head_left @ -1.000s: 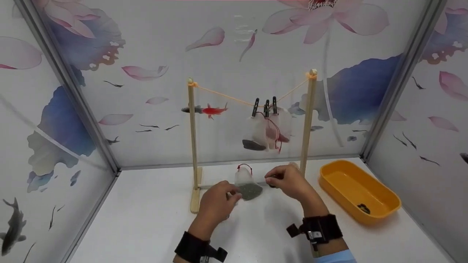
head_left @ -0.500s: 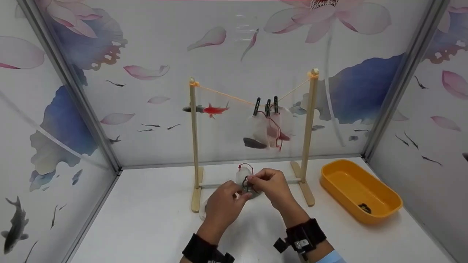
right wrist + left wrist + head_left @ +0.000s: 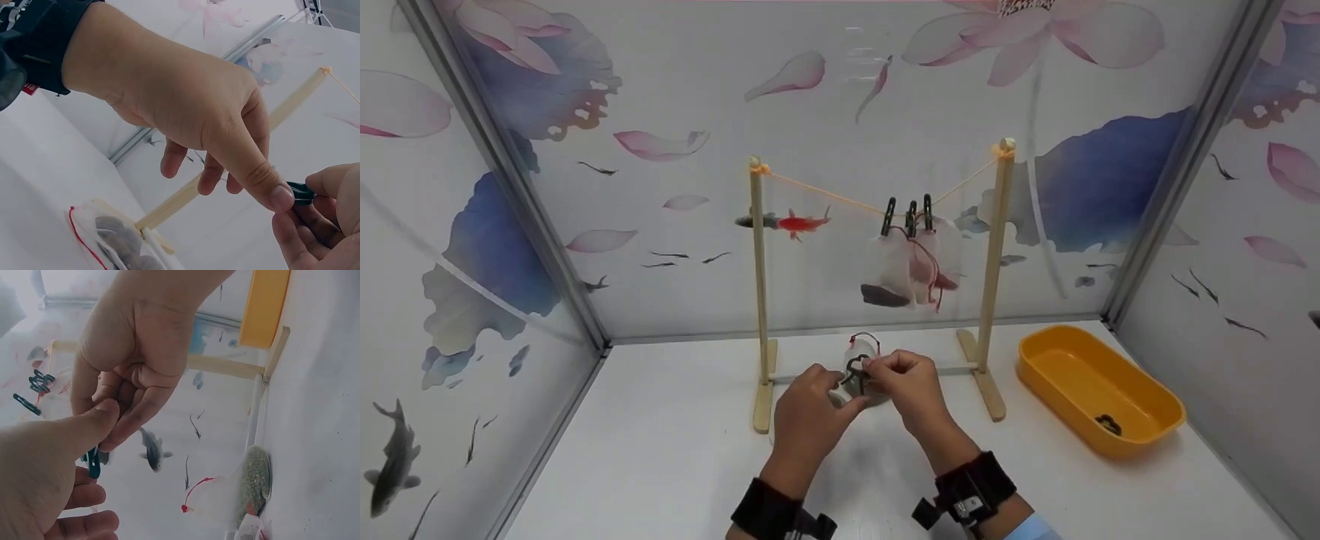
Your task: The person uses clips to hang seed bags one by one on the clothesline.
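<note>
A small dark green clip (image 3: 855, 369) is held up between both hands, over a white drawstring pouch. My right hand (image 3: 915, 390) pinches it between thumb and forefinger. The left hand (image 3: 811, 412) also grips the clip, its thumb on one side and forefinger on the other, as the right wrist view shows. That pouch, with grey-green granules (image 3: 254, 481) in its lower end and a red cord, stands on the table behind the hands. Hanging pouches (image 3: 919, 262), one with black and one with red contents, are clipped to an orange string by several black clips (image 3: 889, 217).
The string runs between two wooden posts (image 3: 994, 255), joined low down by a white rod. At the right sits a yellow tray (image 3: 1080, 367) with dark clips (image 3: 1108, 424) in it. Printed panels (image 3: 675, 292) enclose the white table (image 3: 660, 450) at back and sides.
The right hand has moved left with the clip to meet the left hand. My left hand, earlier near the granule pouch, has taken hold of the clip too. The clip now sits slightly higher.
</note>
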`<state>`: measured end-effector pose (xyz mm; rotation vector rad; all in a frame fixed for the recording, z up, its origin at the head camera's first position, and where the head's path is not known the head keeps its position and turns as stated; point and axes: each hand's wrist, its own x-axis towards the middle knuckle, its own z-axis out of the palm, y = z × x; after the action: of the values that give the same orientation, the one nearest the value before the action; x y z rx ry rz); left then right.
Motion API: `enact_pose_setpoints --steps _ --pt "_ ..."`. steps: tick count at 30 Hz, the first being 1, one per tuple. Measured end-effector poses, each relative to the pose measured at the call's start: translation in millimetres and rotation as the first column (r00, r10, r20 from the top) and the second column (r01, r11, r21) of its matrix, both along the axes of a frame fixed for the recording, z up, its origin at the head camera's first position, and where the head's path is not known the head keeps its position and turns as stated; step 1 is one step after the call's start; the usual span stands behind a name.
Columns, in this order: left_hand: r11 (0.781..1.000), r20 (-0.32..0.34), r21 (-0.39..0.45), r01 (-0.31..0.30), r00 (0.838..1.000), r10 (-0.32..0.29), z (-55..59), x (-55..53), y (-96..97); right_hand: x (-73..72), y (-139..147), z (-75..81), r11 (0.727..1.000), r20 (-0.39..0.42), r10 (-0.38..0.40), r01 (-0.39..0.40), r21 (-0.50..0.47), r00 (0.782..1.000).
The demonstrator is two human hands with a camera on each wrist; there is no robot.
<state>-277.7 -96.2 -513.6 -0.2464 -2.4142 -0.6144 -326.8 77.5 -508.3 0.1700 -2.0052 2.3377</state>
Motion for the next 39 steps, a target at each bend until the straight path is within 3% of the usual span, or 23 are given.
enact_pose_setpoints --steps 8,12,18,22,24,25,28,31,34,36,39 --pt "0.999 -0.045 -0.040 -0.026 0.999 0.024 -1.0 -3.4 -5.2 -0.5 -3.8 -0.3 0.999 0.017 0.004 -0.003 -0.047 1.000" --pt "1.000 -0.017 0.008 0.026 1.000 -0.026 -1.1 -6.4 -11.5 -3.6 -2.8 -2.2 0.999 0.044 0.011 -0.010 -0.030 0.999" --pt "0.991 0.063 0.084 0.102 0.992 -0.107 2.2 -10.8 -22.8 -13.4 4.2 -8.4 0.996 0.076 0.082 -0.085 0.041 0.994" --pt "0.992 0.069 0.091 0.093 0.993 -0.099 3.6 -11.3 -29.8 -31.6 11.6 -16.7 0.983 0.044 0.007 -0.015 0.183 0.999" --pt "0.993 0.065 0.090 0.080 0.994 -0.086 3.0 -11.9 -33.3 -44.4 12.7 -21.1 0.947 -0.002 -0.047 0.045 0.319 0.999" --pt "0.993 0.061 0.088 0.073 0.995 -0.079 2.5 -12.2 -35.0 -50.8 12.5 -23.0 0.915 -0.031 -0.059 0.067 0.398 0.998" --pt "0.996 0.047 0.073 0.053 0.997 -0.057 0.5 -13.2 -38.9 -68.6 9.8 -26.6 0.781 -0.084 -0.038 0.082 0.619 0.996" --pt "0.997 0.034 0.063 0.041 0.998 -0.043 -0.2 -13.2 -41.0 -81.5 5.6 -29.0 0.649 -0.095 0.028 0.054 0.759 0.995" --pt "0.998 0.013 0.056 0.034 0.999 -0.034 -0.3 -12.9 -42.6 -90.3 1.2 -33.4 0.551 -0.088 0.064 0.038 0.834 0.994" --pt "0.998 -0.006 0.049 0.033 0.999 -0.032 -0.6 -12.5 -43.4 -92.8 -0.8 -36.9 0.528 -0.077 0.071 0.028 0.849 0.994" --pt "0.998 -0.029 0.047 0.034 0.999 -0.033 -1.4 -12.2 -45.2 -92.6 -2.2 -41.7 0.545 -0.076 0.050 0.037 0.837 0.996"
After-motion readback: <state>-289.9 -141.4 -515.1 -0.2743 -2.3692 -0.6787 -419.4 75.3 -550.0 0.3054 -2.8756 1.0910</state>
